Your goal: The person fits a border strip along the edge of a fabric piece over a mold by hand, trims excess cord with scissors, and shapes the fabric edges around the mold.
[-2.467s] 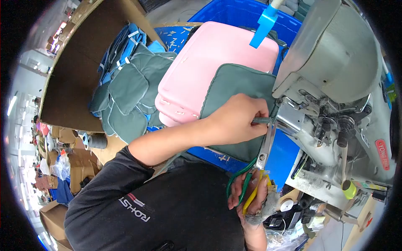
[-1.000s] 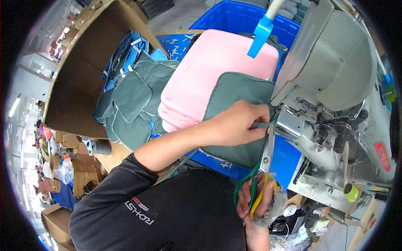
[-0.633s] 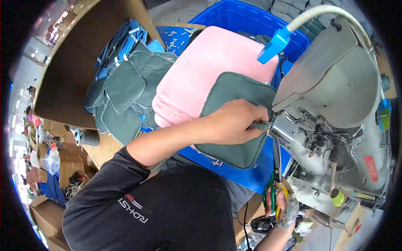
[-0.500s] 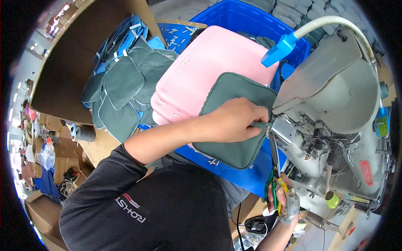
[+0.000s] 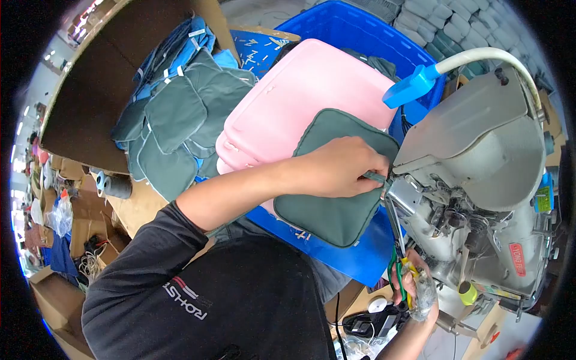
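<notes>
A dark green, rounded-square fabric panel (image 5: 327, 216) lies against the head of the sewing machine (image 5: 480, 240). Above it, the fingers of my left hand (image 5: 348, 168) are closed on a narrow green strip (image 5: 375, 177) beside the machine's needle area. My right hand (image 5: 420, 276), lower right, is wrapped round the green and yellow handles of a pair of scissors (image 5: 393, 222). Their blades point up to the strip by the machine; whether they touch it I cannot tell. Grey, ragged wrapping covers part of the right hand.
Pink panels (image 5: 312, 90) are stacked behind the green one on a blue surface (image 5: 360, 264). A blue bin (image 5: 336, 24) stands at the back. Green pieces (image 5: 174, 114) are piled by a cardboard box (image 5: 96, 102) at left. A blue-headed lamp (image 5: 411, 87) hangs over the machine.
The view has shifted slightly. Both hands keep their grips, the left on the strip and the right on the scissors, in nearly the same places.
</notes>
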The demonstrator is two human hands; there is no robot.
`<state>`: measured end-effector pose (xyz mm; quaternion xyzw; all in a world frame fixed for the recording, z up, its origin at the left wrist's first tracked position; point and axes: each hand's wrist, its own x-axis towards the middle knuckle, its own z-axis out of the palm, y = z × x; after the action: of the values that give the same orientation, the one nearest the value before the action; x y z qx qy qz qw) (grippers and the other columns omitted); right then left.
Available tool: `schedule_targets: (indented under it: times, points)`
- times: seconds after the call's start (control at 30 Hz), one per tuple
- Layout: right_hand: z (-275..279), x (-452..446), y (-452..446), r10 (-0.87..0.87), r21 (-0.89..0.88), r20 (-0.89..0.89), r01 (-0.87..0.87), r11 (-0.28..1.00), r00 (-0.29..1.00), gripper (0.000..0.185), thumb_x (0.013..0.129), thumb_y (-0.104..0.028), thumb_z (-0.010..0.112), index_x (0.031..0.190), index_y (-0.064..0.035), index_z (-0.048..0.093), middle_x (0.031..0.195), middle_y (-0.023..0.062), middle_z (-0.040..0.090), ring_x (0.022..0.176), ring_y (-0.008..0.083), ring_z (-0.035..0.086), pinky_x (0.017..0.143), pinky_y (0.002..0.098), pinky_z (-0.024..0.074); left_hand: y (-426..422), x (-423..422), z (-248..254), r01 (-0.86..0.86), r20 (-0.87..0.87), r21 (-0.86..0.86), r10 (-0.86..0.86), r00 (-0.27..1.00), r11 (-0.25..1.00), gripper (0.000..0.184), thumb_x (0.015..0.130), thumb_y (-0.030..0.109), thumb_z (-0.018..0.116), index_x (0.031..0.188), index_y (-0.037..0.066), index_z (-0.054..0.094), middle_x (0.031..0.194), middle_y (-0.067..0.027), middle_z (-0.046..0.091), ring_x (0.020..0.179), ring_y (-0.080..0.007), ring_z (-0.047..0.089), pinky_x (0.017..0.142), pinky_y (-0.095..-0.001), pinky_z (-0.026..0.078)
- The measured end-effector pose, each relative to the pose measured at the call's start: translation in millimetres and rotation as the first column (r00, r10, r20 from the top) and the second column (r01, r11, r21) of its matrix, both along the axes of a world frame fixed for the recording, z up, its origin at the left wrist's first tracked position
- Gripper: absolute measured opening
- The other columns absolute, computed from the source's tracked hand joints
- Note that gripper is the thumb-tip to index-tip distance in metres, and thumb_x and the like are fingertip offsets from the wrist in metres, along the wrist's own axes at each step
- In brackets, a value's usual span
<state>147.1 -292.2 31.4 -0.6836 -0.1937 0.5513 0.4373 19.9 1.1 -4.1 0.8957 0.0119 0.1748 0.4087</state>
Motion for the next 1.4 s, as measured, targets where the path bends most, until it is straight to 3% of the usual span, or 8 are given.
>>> schedule_targets:
  times: [0.33,0.43,0.53,0.63,0.87,1.03,1.2,1.4]
  points:
    - [16.3,-5.4,13.6,0.001,-0.01,0.205,0.001,1.0,0.979,0.065,0.075,-0.057,0.085,0.092,-0.0023,0.053,0.072,-0.0005,0.055,0.051,0.0048,0.047,0.042,0.0208,0.0353,6.4,3.1,-0.1,-0.073,-0.029,0.095,0.076,0.997,0.993,0.021,0.082,0.016,0.074,0.098,0.006,0.067,0.097,-0.0148,0.07,0.084,-0.0351,0.068,0.067,-0.0427,0.052]
    - [7.6,5.8,10.0,0.038,0.044,0.255,-0.051,0.998,0.966,0.065,0.075,-0.057,0.085,0.091,-0.0031,0.053,0.071,-0.0012,0.055,0.051,0.0052,0.047,0.043,0.0213,0.0338,-29.8,-31.0,9.6,-0.273,0.052,0.3,0.27,0.962,0.914,0.028,0.083,0.024,0.075,0.105,0.008,0.065,0.114,-0.0132,0.065,0.078,-0.03,0.068,0.06,-0.0381,0.053]
    - [9.7,19.1,11.1,0.073,-0.071,0.246,-0.057,0.996,0.966,0.071,0.07,-0.057,0.087,0.105,-0.0052,0.053,0.085,0.0002,0.055,0.06,0.0065,0.051,0.043,0.0208,0.0368,-73.1,-64.6,-15.7,-0.058,0.168,0.561,-0.045,0.985,0.826,0.041,0.086,0.03,0.068,0.117,0.005,0.064,0.125,-0.0092,0.061,0.067,-0.0126,0.058,0.052,-0.0272,0.046]
    - [9.6,30.1,20.4,0.151,-0.139,0.271,-0.117,0.983,0.951,0.077,0.064,-0.063,0.088,0.104,-0.0071,0.053,0.084,-0.0024,0.051,0.061,0.0051,0.049,0.042,0.0195,0.0357,-79.7,-72.0,-31.9,-0.173,0.207,0.783,0.011,0.978,0.598,0.04,0.083,0.023,0.066,0.119,0.005,0.065,0.132,-0.0085,0.061,0.063,-0.0085,0.051,0.05,-0.0224,0.04]
    - [17.8,34.1,29.2,0.2,-0.122,0.351,-0.167,0.978,0.915,0.073,0.064,-0.063,0.088,0.097,-0.0085,0.052,0.08,-0.0042,0.048,0.058,0.004,0.046,0.041,0.0195,0.0343,-61.8,-88.8,-33.5,-0.214,0.445,0.5,-0.036,0.895,0.839,0.032,0.082,0.01,0.069,0.112,0.0,0.068,0.132,-0.0134,0.064,0.056,-0.0056,0.046,0.047,-0.0206,0.038]
    - [18.8,31.9,31.0,0.183,-0.146,0.307,-0.143,0.979,0.934,0.07,0.066,-0.058,0.089,0.099,-0.0092,0.052,0.082,-0.0039,0.05,0.06,0.004,0.047,0.043,0.0197,0.0354,-66.0,-89.7,-33.6,-0.228,0.469,0.473,-0.024,0.883,0.851,0.029,0.083,0.007,0.07,0.11,-0.002,0.069,0.131,-0.0151,0.065,0.055,-0.0053,0.048,0.045,-0.0205,0.038]
    - [13.7,33.5,35.0,0.219,-0.155,0.244,-0.185,0.97,0.945,0.06,0.069,-0.04,0.092,0.098,-0.0117,0.048,0.079,-0.0064,0.047,0.061,0.0033,0.046,0.044,0.0196,0.0368,-68.9,-88.3,-34.0,-0.234,0.471,0.469,-0.017,0.882,0.851,0.028,0.082,0.007,0.07,0.109,-0.003,0.069,0.13,-0.014,0.065,0.054,-0.0049,0.047,0.045,-0.0199,0.037]
    - [4.8,26.1,41.8,0.244,-0.117,0.442,-0.214,0.97,0.863,0.038,0.076,-0.013,0.084,0.083,-0.0068,0.048,0.071,-0.0042,0.047,0.062,0.0093,0.041,0.056,0.0263,0.0353,-67.8,-89.2,-29.2,-0.201,0.42,0.488,-0.027,0.907,0.85,0.031,0.082,0.009,0.068,0.111,-0.003,0.068,0.127,-0.0127,0.065,0.058,-0.0062,0.05,0.047,-0.0215,0.04]
